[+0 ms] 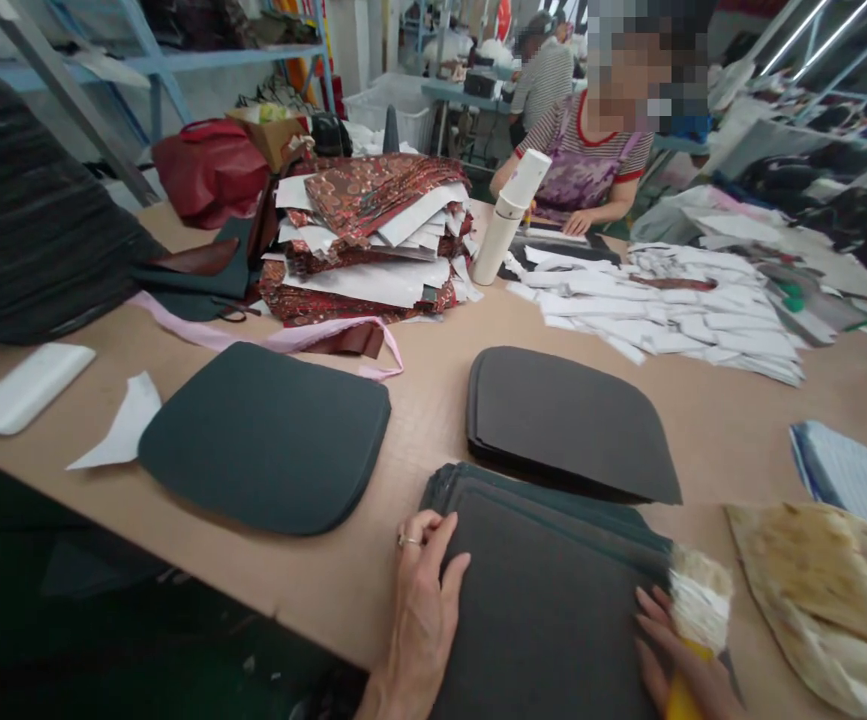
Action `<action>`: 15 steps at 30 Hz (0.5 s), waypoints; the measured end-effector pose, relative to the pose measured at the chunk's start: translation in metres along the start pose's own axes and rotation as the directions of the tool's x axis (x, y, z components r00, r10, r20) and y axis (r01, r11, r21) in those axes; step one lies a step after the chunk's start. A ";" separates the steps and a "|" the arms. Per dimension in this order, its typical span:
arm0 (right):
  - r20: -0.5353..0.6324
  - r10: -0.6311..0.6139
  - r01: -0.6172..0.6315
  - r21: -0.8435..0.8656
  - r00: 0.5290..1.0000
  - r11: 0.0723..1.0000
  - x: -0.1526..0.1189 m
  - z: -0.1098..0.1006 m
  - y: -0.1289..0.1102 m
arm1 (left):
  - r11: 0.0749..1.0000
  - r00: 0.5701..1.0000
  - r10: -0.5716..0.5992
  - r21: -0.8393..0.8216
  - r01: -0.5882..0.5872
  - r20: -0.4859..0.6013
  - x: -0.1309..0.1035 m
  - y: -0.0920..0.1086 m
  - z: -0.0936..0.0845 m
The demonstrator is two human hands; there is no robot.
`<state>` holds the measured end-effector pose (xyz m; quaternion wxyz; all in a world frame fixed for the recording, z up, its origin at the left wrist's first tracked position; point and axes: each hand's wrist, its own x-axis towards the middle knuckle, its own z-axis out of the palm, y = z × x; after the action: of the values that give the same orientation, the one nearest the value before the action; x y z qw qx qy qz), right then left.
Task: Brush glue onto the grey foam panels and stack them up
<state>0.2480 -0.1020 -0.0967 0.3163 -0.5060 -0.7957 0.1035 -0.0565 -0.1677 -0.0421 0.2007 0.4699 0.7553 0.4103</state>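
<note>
My right grip [674, 648] holds a yellow-handled, pale-bristled brush [703, 608]; my left grip [427, 585], loosely spread, rests on the left edge of dark, flat, stacked sheets [545, 595] on the smooth tan worktop [429, 420].

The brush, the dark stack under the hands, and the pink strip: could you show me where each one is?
Brush [701, 612], head view: the whitish band between bristles and yellow handle.
Dark stack [545, 600], head view: its top sheet.
Pink strip [294, 337], head view: its middle stretch.
</note>
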 end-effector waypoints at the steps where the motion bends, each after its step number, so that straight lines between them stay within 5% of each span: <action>1: 0.009 -0.007 0.008 -0.012 1.000 1.000 0.000 0.000 0.001 | 1.000 1.000 -0.004 -0.007 0.004 0.002 0.000 -0.001 0.000; 15: 0.167 -0.023 0.034 -0.065 0.986 0.997 -0.009 -0.008 0.018 | 0.994 0.998 0.065 -0.089 -0.064 0.009 0.007 -0.006 0.002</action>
<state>0.2683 -0.1022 -0.1030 0.2332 -0.4946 -0.8294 0.1139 -0.0614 -0.1620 -0.0479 0.2123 0.4871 0.7197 0.4469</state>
